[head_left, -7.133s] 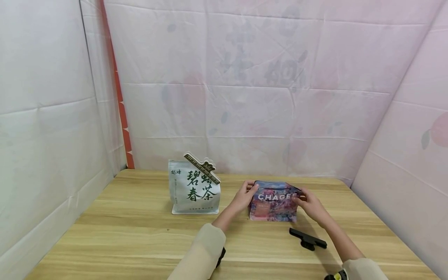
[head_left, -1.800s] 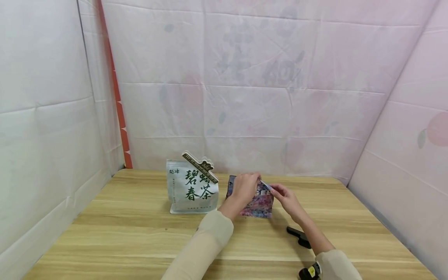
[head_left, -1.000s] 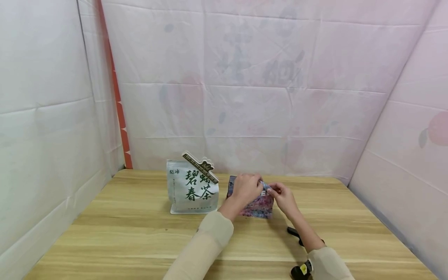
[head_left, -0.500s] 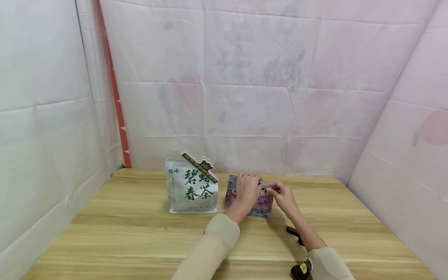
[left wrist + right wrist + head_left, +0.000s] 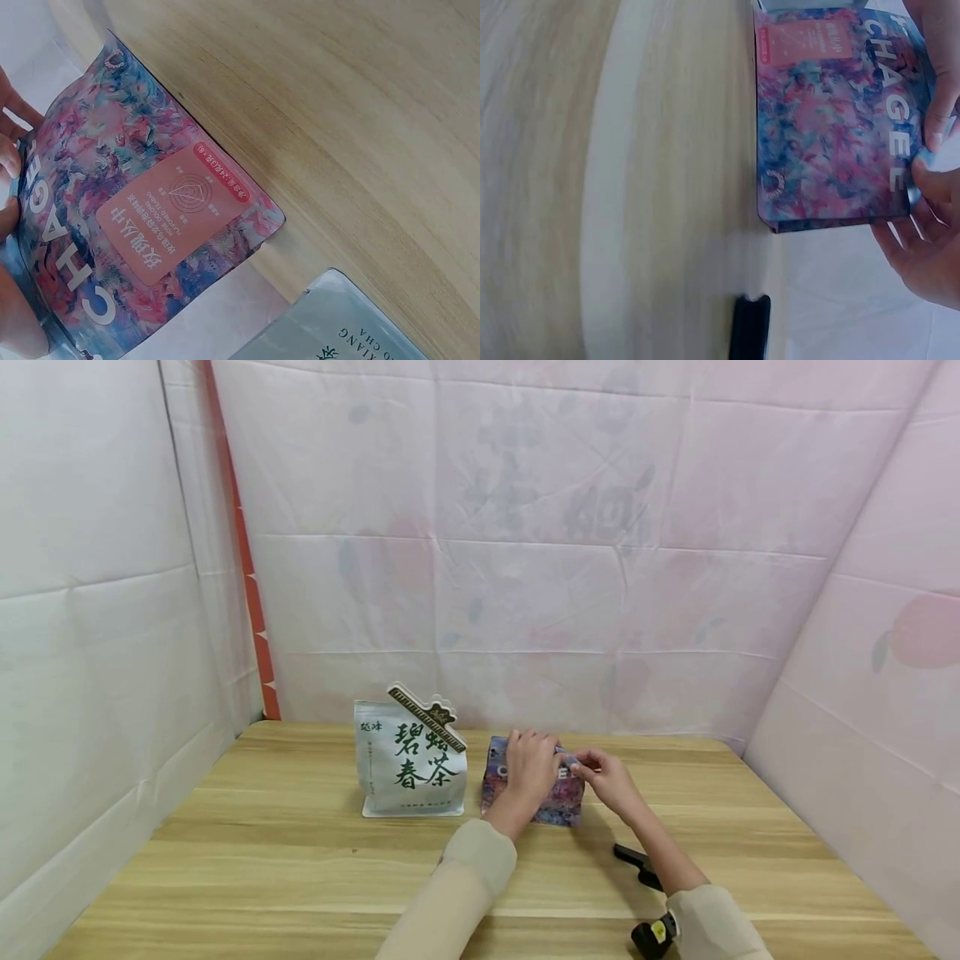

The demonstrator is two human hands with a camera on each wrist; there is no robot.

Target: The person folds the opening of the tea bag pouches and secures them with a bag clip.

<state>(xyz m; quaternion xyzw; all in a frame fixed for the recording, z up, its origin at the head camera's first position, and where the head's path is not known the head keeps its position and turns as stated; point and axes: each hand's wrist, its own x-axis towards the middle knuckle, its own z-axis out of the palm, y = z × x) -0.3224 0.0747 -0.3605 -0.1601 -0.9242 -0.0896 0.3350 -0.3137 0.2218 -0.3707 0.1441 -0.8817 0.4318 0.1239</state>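
Observation:
A blue and pink tea pouch (image 5: 558,812) printed CHAGEE stands upright on the table. My left hand (image 5: 529,768) reaches across its front and grips the top edge, covering part of the lettering. At the upper right corner my right hand (image 5: 611,783) pinches the rim between thumb and fingers. In the right wrist view both thumbs nearly meet at the top of the pouch (image 5: 817,120), beside the last letters. The left wrist view shows the pink label on the pouch front (image 5: 172,210). A black clip (image 5: 636,862) lies under my right forearm, partly hidden.
Left of the hands stands a pale green tea pouch (image 5: 412,781) with dark green characters. A gold and white clip (image 5: 429,718) sits slantwise on its top right corner. Fabric walls (image 5: 525,593) enclose the back and sides of the wooden table (image 5: 300,877).
Since the oldest frame the CHAGEE pouch has shifted left, and my left hand has gone from its left side to its top. Over the last half second the hands hold almost still.

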